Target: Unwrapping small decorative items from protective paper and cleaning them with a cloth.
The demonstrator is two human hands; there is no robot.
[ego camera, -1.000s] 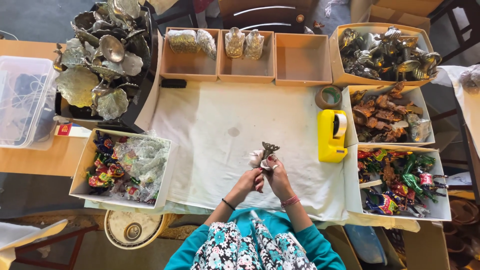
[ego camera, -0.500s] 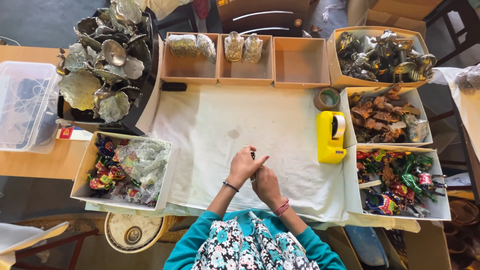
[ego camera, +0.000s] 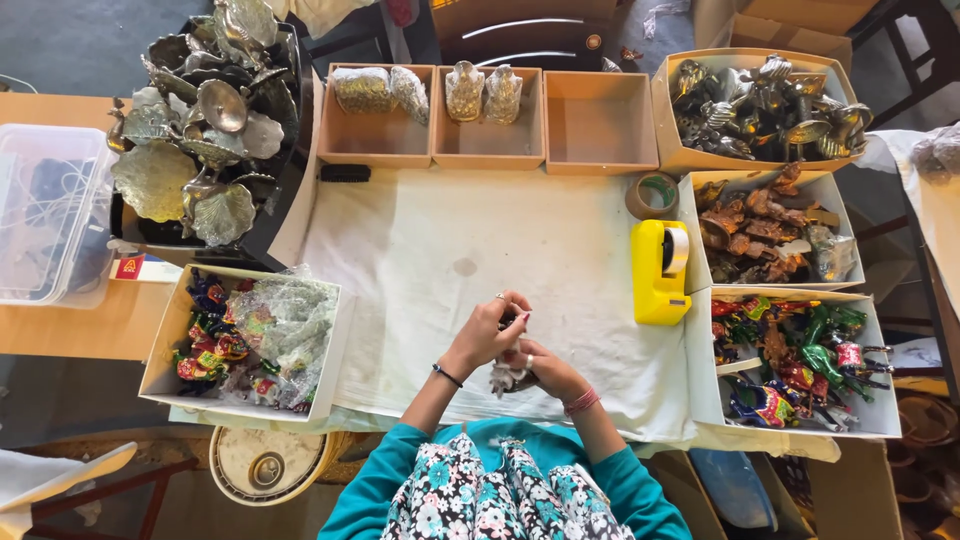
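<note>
1. Here, in the head view, the white cloth [ego camera: 500, 270] covers the surface and serves as the landmark; most of it lies bare, leaving wide open room ahead of the hands.
2. Its edges are hemmed in: three brown boxes [ego camera: 490, 120] along the far edge, a box of wrapped coloured figures [ego camera: 250, 340] at its left edge, a yellow tape dispenser [ego camera: 660, 272] on its right part, and a tray of painted figures [ego camera: 800, 360] beyond the right edge.
3. Near the cloth's near edge, the left hand [ego camera: 490, 335] and right hand [ego camera: 545, 370] meet, both closed around a small silvery figurine [ego camera: 508, 375].
4. The left hand pinches narrowly at its upper part; the right hand cups it from below.
5. The figurine's long axis seems to run from the near edge toward the far edge, but I cannot tell which end is which.
6. Fingers hide most of it, so its shape is hard to make out.
7. The tray of painted figures is partly cut by the cloth's overhang.
</note>
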